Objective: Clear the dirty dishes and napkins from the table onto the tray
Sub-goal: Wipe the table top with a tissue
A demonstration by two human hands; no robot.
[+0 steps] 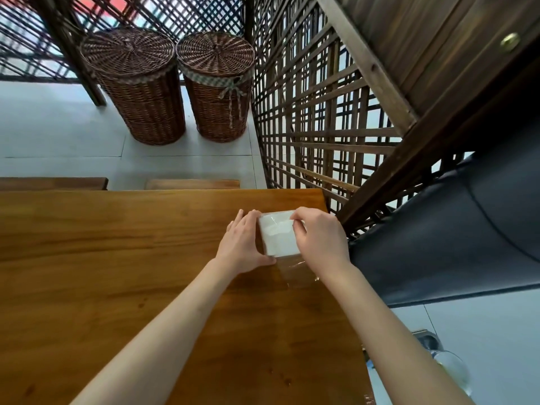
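Both hands (pixel 242 244) (pixel 318 238) hold unlabelled napkin pack (pixel 277 235).

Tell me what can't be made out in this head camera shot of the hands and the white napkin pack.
- Napkin pack: its sides are covered by the left hand and right hand.
- Tray: none shows in the head view, so its place is unknown.
- Glass object at lower right: blurred and partly behind the right forearm; its kind is unclear.
- Table: its left and near parts are cut off by the frame edges.
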